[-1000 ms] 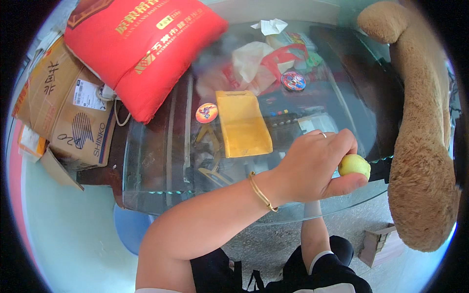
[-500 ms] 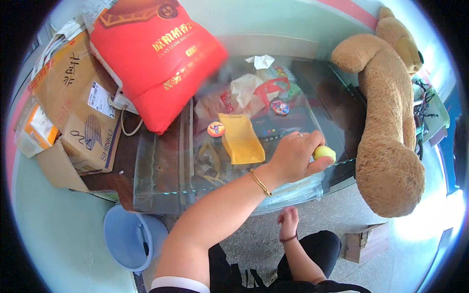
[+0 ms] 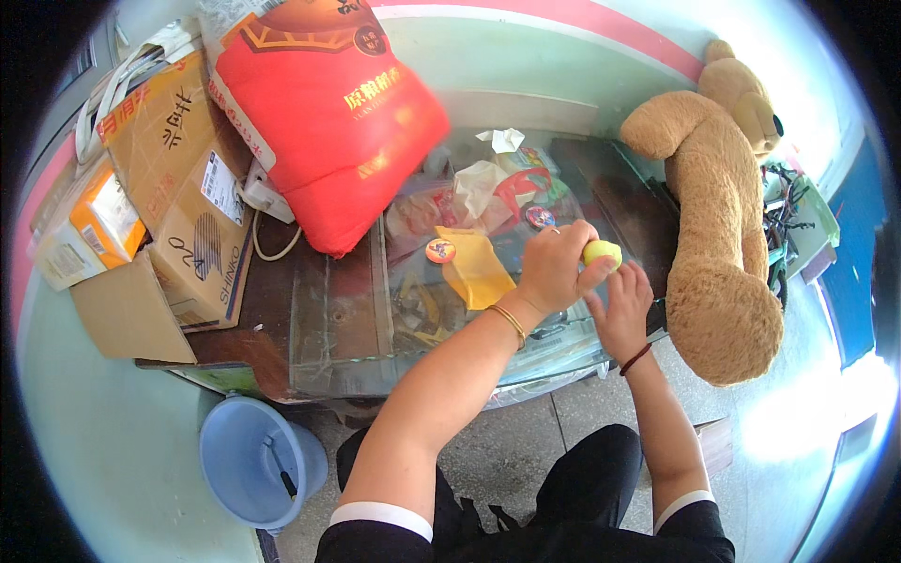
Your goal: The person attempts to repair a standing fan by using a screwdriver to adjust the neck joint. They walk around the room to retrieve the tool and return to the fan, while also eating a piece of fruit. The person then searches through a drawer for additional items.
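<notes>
Looking down from a head camera, a seated person is holding a small yellow-green ball over the right part of a glass-topped bench. The left hand is reaching across the body, its grip closed around the ball with the fingertips. The right hand is sitting just below and to the right of the ball, fingers raised and touching or nearly touching it; its grip is loose and partly open, holding nothing by itself. A thin gold bracelet is circling the left wrist and a dark band the right wrist.

On the bench, just left of the hands, a yellow pouch is lying flat beside a small round orange badge. Farther back, crumpled white paper and red-and-clear wrappers are piling up. A large red sack is leaning at the far left of the bench, with cardboard boxes stacked further left. A big brown teddy bear is slumping against the bench's right end. A pale blue bucket is standing on the floor near the left
</notes>
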`<state>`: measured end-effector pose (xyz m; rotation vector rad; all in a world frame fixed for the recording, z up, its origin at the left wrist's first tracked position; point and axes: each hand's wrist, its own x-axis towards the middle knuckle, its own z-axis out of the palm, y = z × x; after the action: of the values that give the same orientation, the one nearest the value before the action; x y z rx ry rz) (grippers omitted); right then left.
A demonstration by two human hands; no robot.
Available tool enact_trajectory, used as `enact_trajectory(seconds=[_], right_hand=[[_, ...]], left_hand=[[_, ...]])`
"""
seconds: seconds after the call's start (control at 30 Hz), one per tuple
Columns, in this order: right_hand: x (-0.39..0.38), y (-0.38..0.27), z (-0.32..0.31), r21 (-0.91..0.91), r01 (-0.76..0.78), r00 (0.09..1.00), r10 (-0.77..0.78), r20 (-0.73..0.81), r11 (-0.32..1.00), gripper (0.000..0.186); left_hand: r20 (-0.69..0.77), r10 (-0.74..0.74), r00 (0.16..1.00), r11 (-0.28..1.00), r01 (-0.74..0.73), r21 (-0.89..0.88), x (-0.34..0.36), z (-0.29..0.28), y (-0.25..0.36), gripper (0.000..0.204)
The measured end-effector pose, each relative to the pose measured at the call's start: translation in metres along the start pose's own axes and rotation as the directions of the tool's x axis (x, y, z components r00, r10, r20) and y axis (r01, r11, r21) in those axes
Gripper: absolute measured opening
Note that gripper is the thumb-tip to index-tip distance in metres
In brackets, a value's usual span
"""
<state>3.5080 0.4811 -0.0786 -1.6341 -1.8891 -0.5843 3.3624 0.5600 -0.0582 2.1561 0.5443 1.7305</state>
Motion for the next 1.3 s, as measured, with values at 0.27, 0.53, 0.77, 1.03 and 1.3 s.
enact_trajectory(seconds=[0.27, 0.53, 0.77, 1.03, 1.3], right_hand=[[-0.003, 0.004, 0.011, -0.022, 0.027, 0.997, -0.026, 0.068, 0.999, 0.035], [-0.01, 0.006, 0.003, -0.025, 0.029, 0.997, -0.031, -0.076, 0.999, 0.015], [-0.028, 0.009, 0.005, 0.058, -0.273, 0.961, 0.275, -0.036, 0.96, 0.025], [-0.025, 0.002, 0.015, 0.087, -0.3, 0.954, 0.301, 0.005, 0.95, 0.027], [-0.03, 0.023, -0.011, 0.094, -0.392, 0.92, 0.389, 0.049, 0.915, 0.023]], left_hand=[[0.081, 0.104, 0.991, 0.994, -0.107, 0.033, -0.001, 0.007, -0.001, 0.034], [-0.001, 0.166, 0.986, 0.977, -0.165, 0.133, 0.014, -0.002, -0.005, 0.035], [-0.051, 0.093, 0.994, 0.986, -0.099, -0.133, -0.004, -0.011, 0.036, 0.038], [0.236, -0.253, 0.938, 0.308, 0.309, -0.9, -0.155, -0.037, 0.227, 0.063], [0.452, -0.285, 0.845, 0.033, 0.48, -0.876, -0.141, -0.054, 0.258, 0.06]])
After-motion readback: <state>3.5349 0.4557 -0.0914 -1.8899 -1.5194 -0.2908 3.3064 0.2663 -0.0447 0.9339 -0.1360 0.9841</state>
